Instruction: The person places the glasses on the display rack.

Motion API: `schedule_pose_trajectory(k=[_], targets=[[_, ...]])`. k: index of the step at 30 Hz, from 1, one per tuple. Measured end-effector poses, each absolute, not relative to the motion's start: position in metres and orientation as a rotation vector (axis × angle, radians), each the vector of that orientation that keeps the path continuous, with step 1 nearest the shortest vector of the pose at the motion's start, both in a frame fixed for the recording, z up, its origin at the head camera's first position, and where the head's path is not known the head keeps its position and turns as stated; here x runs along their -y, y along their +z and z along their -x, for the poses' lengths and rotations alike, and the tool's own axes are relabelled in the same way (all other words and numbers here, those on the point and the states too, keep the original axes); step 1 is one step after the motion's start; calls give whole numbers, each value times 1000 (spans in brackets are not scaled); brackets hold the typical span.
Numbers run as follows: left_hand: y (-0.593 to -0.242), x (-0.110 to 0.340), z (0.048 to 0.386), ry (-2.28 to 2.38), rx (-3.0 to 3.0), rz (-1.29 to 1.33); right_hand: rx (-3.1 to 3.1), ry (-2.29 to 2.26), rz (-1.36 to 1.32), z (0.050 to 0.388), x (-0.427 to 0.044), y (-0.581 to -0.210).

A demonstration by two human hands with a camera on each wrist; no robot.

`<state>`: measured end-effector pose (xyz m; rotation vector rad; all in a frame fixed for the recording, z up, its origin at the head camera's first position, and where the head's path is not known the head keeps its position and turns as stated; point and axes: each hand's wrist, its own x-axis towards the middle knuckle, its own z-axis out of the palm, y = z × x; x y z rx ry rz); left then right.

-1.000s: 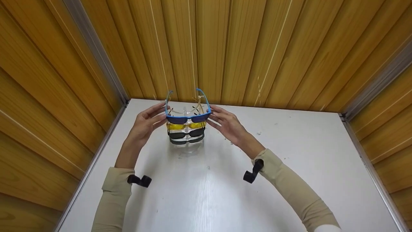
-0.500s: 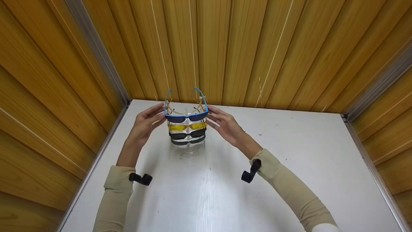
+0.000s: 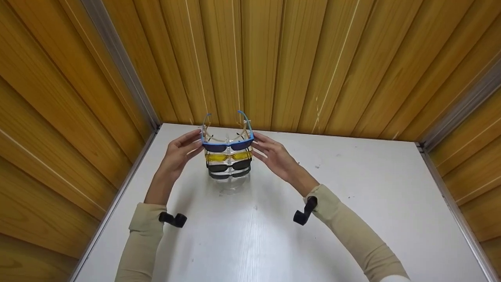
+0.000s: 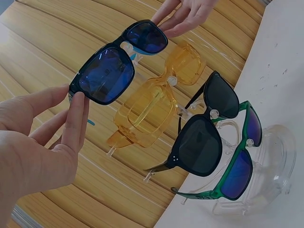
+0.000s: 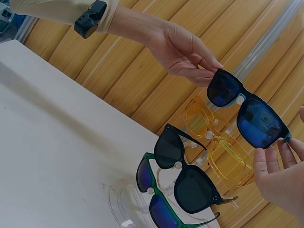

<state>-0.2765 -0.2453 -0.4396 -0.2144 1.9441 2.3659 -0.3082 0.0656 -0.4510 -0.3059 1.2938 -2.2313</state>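
Blue-framed sunglasses [image 3: 215,147] with dark blue lenses are at the top of a clear display stand [image 4: 283,152], temples pointing to the back wall. At their bridge a clear knob [image 5: 240,99] shows. My left hand [image 3: 175,157] pinches the left end of the frame between thumb and fingers. The right hand [image 3: 278,159] pinches the opposite end. Below hang yellow transparent glasses [image 4: 152,107], then black sunglasses [image 4: 197,145], then green-framed sunglasses with purple-blue lenses [image 4: 237,175], all facing me.
The stand is on a white table [image 3: 242,239] near its back edge. Wood-patterned panels [image 3: 258,62] rise behind and at both sides, with metal rails [image 3: 121,62] in the corners. Black wrist devices [image 3: 172,219] sit at the cuffs.
Both hands have shifted the blue sunglasses slightly left, more squarely above the yellow pair. The grip of each hand looks the same. The head view has tilted a little.
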Motion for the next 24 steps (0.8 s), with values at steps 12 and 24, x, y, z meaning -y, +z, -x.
schedule_pose_trajectory(k=[12,24], targets=[[-442,246,276,2362,-1948,192,-1282,-2236,306,308,-66,-454],[-438,245,278,2403,-1928,153,-1301,-2235,303,311,-66,-447]])
